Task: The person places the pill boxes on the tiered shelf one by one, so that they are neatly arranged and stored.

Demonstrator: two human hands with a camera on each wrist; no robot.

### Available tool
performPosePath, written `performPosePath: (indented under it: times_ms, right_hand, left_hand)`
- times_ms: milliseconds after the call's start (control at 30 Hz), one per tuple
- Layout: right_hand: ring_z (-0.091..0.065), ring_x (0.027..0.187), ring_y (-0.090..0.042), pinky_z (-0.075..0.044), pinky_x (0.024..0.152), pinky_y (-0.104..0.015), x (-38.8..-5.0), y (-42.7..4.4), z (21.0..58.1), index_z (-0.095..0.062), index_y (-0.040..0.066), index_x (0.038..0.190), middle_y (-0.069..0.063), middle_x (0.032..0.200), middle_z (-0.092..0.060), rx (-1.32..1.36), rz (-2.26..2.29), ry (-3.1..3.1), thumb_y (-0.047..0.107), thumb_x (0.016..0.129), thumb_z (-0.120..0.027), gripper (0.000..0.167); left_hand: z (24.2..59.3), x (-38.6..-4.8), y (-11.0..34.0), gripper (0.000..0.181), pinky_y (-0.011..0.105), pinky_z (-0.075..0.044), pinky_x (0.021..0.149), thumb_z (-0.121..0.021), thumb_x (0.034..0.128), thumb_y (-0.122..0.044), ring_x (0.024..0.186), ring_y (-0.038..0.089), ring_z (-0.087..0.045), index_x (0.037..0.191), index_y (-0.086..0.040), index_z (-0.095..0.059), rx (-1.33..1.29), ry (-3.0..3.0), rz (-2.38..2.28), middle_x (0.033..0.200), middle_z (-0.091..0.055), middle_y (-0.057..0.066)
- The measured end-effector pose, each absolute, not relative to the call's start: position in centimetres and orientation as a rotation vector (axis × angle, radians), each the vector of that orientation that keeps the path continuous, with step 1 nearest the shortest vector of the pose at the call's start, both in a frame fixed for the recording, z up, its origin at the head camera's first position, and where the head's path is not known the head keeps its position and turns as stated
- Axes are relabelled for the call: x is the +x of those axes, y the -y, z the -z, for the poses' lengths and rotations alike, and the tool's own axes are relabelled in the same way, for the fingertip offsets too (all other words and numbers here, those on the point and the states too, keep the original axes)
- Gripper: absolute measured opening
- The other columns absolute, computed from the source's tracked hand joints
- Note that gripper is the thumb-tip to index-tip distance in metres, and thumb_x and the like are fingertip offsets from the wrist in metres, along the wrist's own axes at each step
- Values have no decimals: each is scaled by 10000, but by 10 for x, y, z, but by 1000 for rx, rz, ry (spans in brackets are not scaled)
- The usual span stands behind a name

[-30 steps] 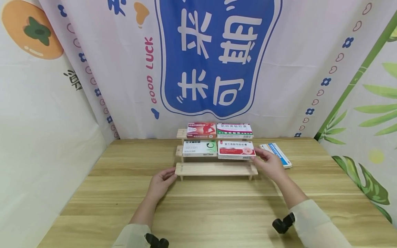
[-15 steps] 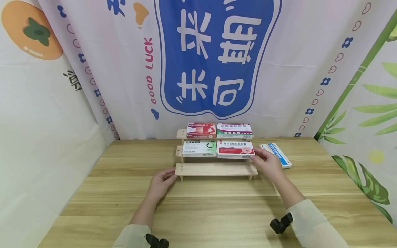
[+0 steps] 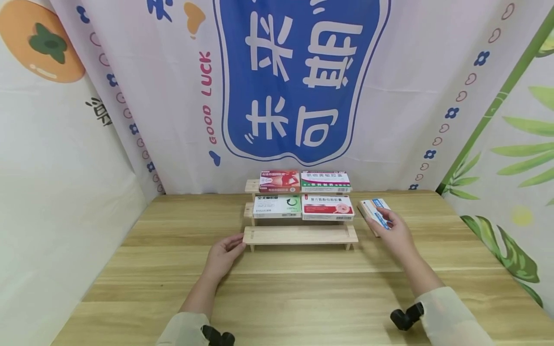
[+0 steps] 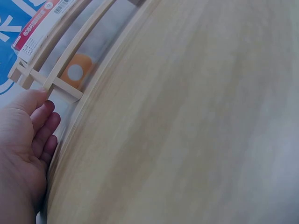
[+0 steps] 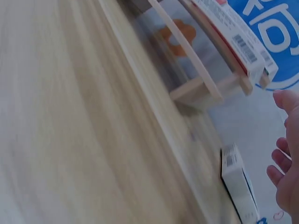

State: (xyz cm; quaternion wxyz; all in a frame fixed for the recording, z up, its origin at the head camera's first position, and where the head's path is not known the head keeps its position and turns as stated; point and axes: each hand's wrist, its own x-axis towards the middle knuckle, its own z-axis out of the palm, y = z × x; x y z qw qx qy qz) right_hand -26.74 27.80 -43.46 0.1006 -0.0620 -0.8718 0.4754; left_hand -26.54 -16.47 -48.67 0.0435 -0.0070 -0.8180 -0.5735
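Observation:
At the left end of the three-step wooden display stand [image 3: 298, 234], my left hand [image 3: 222, 258] pinches the lowest shelf between thumb and fingers. The left wrist view shows that thumb [image 4: 35, 95] against the shelf's end. My right hand [image 3: 397, 239] is over a white-and-blue medicine box [image 3: 369, 209] to the right of the stand, covering its right part. In the right wrist view, the fingers [image 5: 281, 161] are loosely bent and look apart from the box [image 5: 240, 186]. A red-and-white medicine box [image 3: 327, 206] sits on the middle shelf's right half.
On the middle shelf's left half is a white-and-green medicine box [image 3: 277, 206]. The top shelf bears a red medicine box [image 3: 279, 181] and a white, green and purple one [image 3: 325, 181]. A printed cloth [image 3: 398, 120] hangs behind the wooden table [image 3: 298, 298].
My right hand has left the red-and-white box, which now sits straighter on the middle shelf, and has moved right over the white-and-blue box. My left hand has stayed on the stand.

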Motion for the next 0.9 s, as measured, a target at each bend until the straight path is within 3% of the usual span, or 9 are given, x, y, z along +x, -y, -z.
performPosePath:
  times_ms: [233, 900]
  right_hand:
    - [-285, 1408, -500, -247, 1152, -623, -268, -302, 452, -403, 5, 1451, -312, 1526, -307, -256, -1198, 2648, 413, 943, -622, 687]
    - [-242, 1393, -533, -232, 1156, -619, -274, -305, 480, -274, -54, 1494, -358, 1527, -219, -476, -1045, 2755, 542, 876, -651, 937]
  left_hand:
    - [488, -265, 165, 329, 291, -505, 984, -685, 917, -146, 1161, 263, -644, 1224, -32, -661, -14, 2500, 1738, 1219, -691, 153]
    - [488, -268, 165, 331, 376, -486, 1029, -681, 917, -146, 1173, 281, -638, 1229, -36, -658, -17, 2507, 1752, 1221, -691, 149]
